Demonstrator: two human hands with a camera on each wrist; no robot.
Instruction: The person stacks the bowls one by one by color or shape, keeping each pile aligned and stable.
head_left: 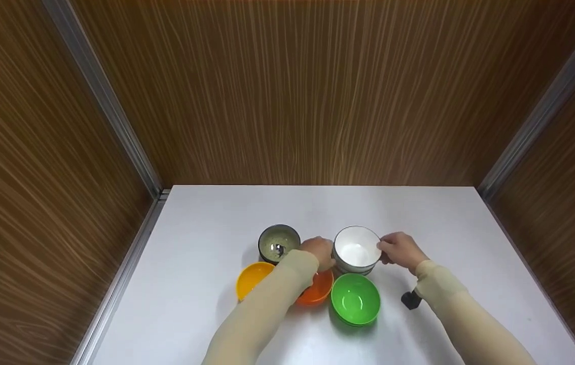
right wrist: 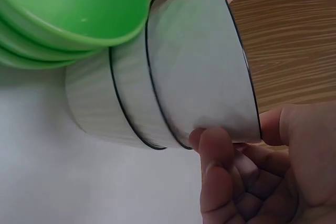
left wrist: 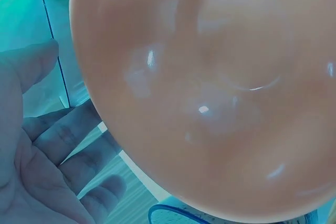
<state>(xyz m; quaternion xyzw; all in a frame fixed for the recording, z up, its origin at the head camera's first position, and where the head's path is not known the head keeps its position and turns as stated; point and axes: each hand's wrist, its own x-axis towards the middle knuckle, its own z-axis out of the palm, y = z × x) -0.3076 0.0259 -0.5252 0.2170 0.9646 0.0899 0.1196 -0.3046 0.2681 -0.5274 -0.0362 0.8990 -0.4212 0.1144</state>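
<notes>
A white bowl [head_left: 357, 246] with a dark rim tops a stack of similar white bowls [right wrist: 94, 93]. It sits well above the rim of the bowl below, its base still inside the stack. My right hand [head_left: 402, 250] pinches its right side, thumb at the rim and curled fingers against the outer wall. On the opposite side my left hand [head_left: 319, 251] grips the same bowl near the rim, as the right wrist view shows at its top. An orange bowl [left wrist: 210, 77] fills much of the left wrist view, close beside the left fingers.
Stacked green bowls [head_left: 355, 300] stand just in front of the white ones. A yellow bowl [head_left: 253, 280] and a dark-rimmed grey-green bowl [head_left: 278, 243] are to the left, partly behind the left sleeve. A small black block [head_left: 411, 300] shows beside the right sleeve. Wood-grain panels [head_left: 318, 91] enclose the white table [head_left: 206, 218].
</notes>
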